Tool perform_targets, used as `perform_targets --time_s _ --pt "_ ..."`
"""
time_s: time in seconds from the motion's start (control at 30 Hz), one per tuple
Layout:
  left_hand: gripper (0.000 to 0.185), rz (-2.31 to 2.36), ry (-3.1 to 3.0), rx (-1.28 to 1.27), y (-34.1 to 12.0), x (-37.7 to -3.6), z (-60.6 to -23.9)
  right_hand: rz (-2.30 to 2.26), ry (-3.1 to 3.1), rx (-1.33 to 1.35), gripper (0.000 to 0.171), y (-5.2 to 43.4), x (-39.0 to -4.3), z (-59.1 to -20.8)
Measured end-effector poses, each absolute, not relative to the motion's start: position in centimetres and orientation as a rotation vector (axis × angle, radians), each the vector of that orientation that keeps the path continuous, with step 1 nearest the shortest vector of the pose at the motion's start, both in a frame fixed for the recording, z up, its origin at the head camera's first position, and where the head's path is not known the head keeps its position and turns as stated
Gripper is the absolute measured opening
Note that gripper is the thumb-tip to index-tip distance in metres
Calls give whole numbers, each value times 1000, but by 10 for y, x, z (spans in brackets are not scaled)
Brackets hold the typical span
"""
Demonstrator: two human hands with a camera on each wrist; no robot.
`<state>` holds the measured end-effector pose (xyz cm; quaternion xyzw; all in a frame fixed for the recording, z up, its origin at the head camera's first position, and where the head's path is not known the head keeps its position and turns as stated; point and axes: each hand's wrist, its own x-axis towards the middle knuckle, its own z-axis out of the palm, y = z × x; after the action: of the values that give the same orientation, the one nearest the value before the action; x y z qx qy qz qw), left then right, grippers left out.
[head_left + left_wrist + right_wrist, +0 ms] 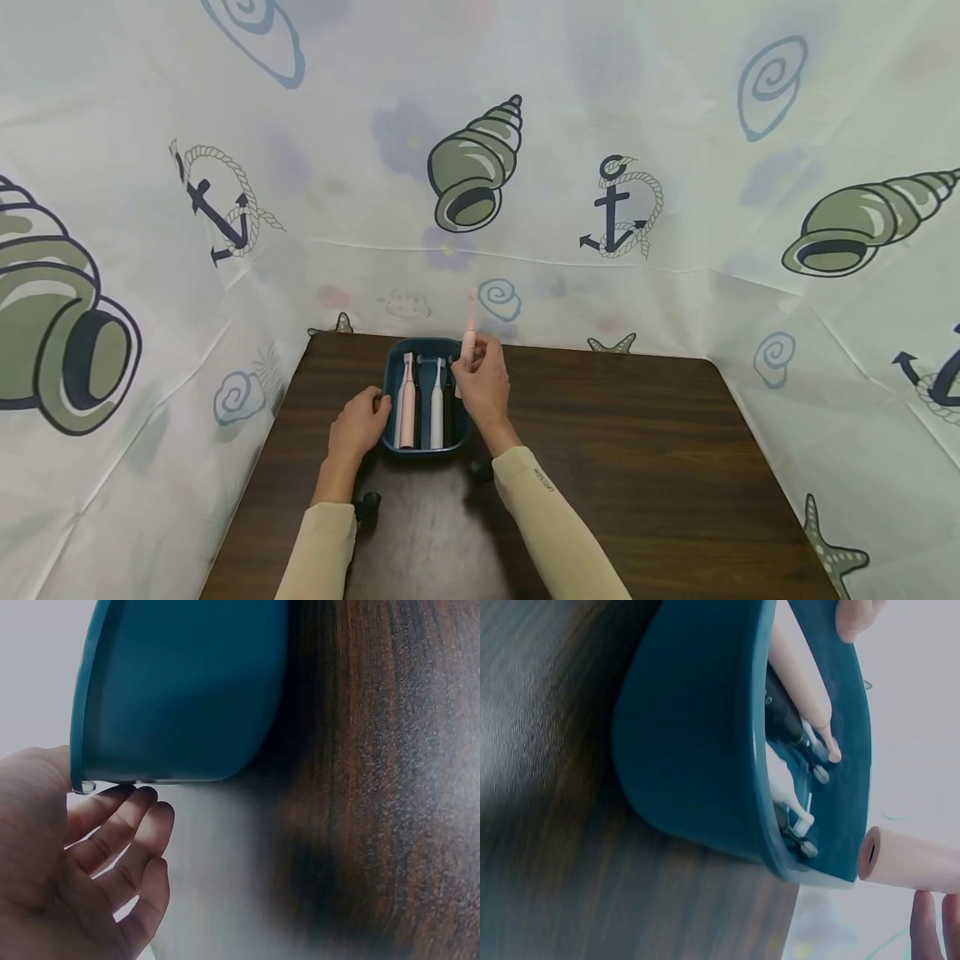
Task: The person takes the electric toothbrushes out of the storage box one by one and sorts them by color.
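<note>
A blue plastic bin (427,453) stands on the dark wooden table and holds several electric toothbrushes lying lengthwise. Among them are a pink toothbrush (408,412), a white toothbrush (437,417) and black ones partly hidden beside these. My left hand (360,425) grips the bin's left rim; in the left wrist view its fingers (124,862) curl against the outer wall, with the thumb behind the rim. Over the bin's far right corner, my right hand (486,383) pinches another pink electric toothbrush (468,340), brush head up. Its handle base (900,859) shows beside the rim in the right wrist view.
The wooden table (615,467) extends to the right of the bin and toward me. A pale cloth (555,200) printed with shells and anchors hangs behind the table and along both sides. Dark wrist straps sit at both sleeves.
</note>
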<state>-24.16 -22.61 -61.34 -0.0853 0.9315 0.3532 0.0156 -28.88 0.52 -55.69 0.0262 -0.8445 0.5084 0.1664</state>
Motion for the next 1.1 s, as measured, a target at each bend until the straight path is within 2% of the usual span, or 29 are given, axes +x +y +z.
perform_targets --time_s 0.23,1.1 --pt "44 1130 2887 -279 -226 -241 -618 1496 -2352 49 46 19 -294 -558" --pt "46 1125 2852 -277 -231 -241 -618 1542 -2278 66 43 55 -316 -576"
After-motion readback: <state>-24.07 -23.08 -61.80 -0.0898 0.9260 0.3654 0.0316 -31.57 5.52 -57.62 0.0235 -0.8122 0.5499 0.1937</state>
